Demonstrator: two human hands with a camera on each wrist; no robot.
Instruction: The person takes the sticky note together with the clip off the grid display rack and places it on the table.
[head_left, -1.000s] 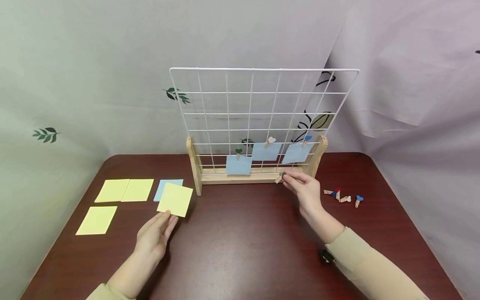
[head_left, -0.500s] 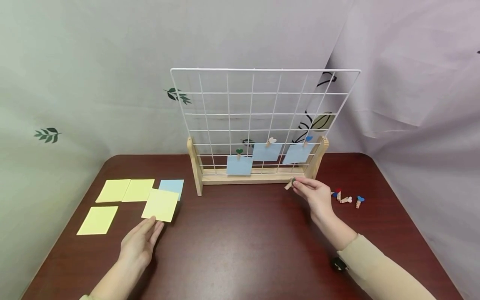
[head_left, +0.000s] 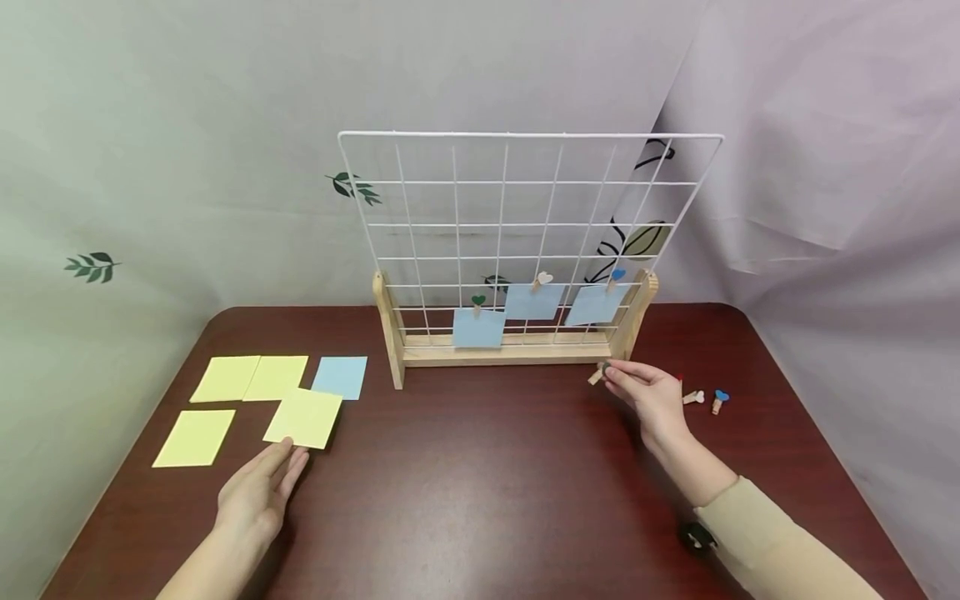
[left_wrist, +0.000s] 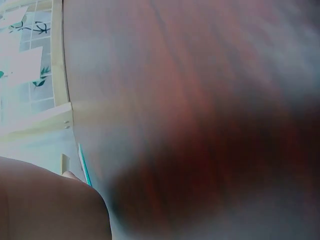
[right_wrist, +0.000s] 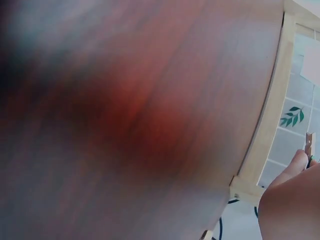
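Note:
Between thumb and fingers, my left hand (head_left: 258, 492) pinches a yellow square of paper (head_left: 303, 418) by its near edge, above the table's left side. My right hand (head_left: 651, 402) pinches a small wooden clothespin (head_left: 596, 375) with a dark heart, in front of the rack's right foot; the right wrist view shows the clothespin (right_wrist: 308, 144) at the fingertips. On the white wire grid rack (head_left: 480, 223) hang a lower blue paper (head_left: 478, 329) under a green-heart clothespin (head_left: 477, 302), a middle blue paper (head_left: 534, 303) under a white-heart one, and a right blue paper (head_left: 595, 306) under a blue-heart one.
Three yellow papers (head_left: 193, 439) lie at the table's left, beside a blue paper (head_left: 339, 378). Right of my right hand lie a white-heart clothespin (head_left: 694, 397) and a blue-heart clothespin (head_left: 720, 401); a bit of red shows behind the hand. A patterned cloth (head_left: 187, 150) hangs behind.
My left hand has moved left and nearer with the yellow paper, uncovering the blue paper. My right hand has moved right and slightly nearer with the clothespin, covering some loose ones.

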